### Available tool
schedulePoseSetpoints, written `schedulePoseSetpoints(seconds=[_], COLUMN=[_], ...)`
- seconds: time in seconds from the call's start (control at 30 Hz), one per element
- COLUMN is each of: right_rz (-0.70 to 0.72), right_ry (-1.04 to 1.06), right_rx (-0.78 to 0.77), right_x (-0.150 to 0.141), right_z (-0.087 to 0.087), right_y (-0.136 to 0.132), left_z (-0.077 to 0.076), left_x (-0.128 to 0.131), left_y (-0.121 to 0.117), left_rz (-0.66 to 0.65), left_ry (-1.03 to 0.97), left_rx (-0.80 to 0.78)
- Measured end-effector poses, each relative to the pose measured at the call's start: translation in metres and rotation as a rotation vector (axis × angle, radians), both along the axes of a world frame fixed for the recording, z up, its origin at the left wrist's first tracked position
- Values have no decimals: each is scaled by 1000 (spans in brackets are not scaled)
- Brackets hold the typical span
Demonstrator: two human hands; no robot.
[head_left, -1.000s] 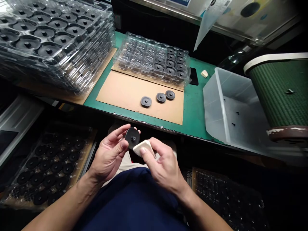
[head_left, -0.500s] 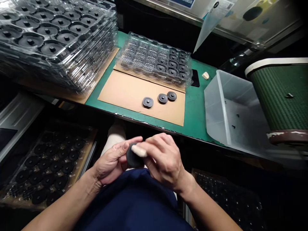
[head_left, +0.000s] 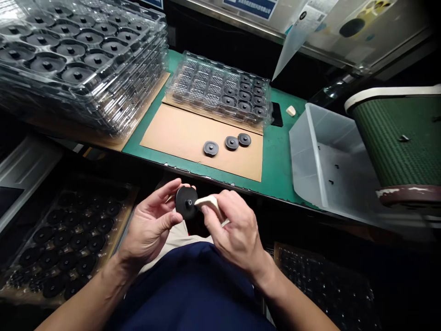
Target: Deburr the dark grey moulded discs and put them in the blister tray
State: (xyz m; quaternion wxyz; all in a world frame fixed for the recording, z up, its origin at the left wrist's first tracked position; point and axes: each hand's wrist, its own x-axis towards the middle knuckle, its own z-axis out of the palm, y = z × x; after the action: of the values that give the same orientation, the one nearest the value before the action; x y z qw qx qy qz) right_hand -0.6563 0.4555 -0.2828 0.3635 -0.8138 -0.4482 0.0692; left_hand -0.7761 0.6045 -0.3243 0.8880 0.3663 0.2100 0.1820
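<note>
My left hand [head_left: 151, 225] pinches a round black rubber disc [head_left: 185, 202] with a small centre hub, held up over my lap below the table edge. My right hand [head_left: 234, 234] grips a cream-coloured eraser-like block [head_left: 208, 202] whose tip touches the disc's right side. Three more black discs [head_left: 210, 148] lie loose on a brown cardboard sheet [head_left: 179, 135] on the green table. Behind them stands a clear blister tray [head_left: 206, 85] whose right-hand pockets hold discs.
A tall stack of clear trays with discs [head_left: 79, 59] fills the back left. A translucent plastic bin [head_left: 320, 151] and a green conveyor belt [head_left: 396, 138] stand at the right. Trays of black discs [head_left: 69, 239] sit low at my left; another tray [head_left: 324, 285] sits low right. A second cream block [head_left: 291, 111] lies behind.
Half a second ago the disc was lower with the block pressed over its top. Now both hands have lifted, and the disc's hub side faces me, the block at its right edge.
</note>
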Motion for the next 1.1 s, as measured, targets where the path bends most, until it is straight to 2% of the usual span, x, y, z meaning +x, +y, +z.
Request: schedulePoseSetpoints(seconds=[0.1, 0.2, 0.23, 0.3, 0.37, 0.4, 0.43, 0.53, 0.6, 0.67, 0.77, 0.9, 1.0, 1.1], right_rz=[86, 218, 203, 64, -100, -136, -128, 30, 83, 77, -20, -150, -65, 53], right_ry=[-93, -75, -29, 121, 322, 427, 532, 758, 779, 772, 845, 898, 787, 674], right_rx=[-16, 73, 136, 247, 277, 250, 206, 139, 165, 185, 209, 231, 210, 192], right_x=[9, 14, 15, 14, 11, 7, 3, -14, -24, -30, -30, -25, -27, -32], right_z=[-2, -1, -2, -7, -16, -22, -28, -44, -49, -50, -48, -51, -56, -59], right_y=[-1, -3, -4, -8, -13, -16, -18, -20, -20, -19, -19, -20, -21, -22], left_z=[-5, -12, -13, -12, -7, -5, -2, 0, -2, -5, -8, -10, -14, -19], left_x=[-6, -10, -11, -12, -10, -9, -8, -1, 4, 8, 10, 5, 3, 7], left_y=[4, 3, 2, 0, -3, -5, -7, -15, -18, -20, -21, -28, -35, -39], left_rz=[-196, -281, -279, -240, -185, -160, -138, -107, -92, -91, -140, -208, -189, -113], left_ry=[53, 55, 51, 39, 31, 32, 40, 132, 225, 294, 292, 156, 140, 250], left_rx=[-121, -210, -229, -249, -252, -251, -244, -156, -60, -4, -43, -121, -35, 51])
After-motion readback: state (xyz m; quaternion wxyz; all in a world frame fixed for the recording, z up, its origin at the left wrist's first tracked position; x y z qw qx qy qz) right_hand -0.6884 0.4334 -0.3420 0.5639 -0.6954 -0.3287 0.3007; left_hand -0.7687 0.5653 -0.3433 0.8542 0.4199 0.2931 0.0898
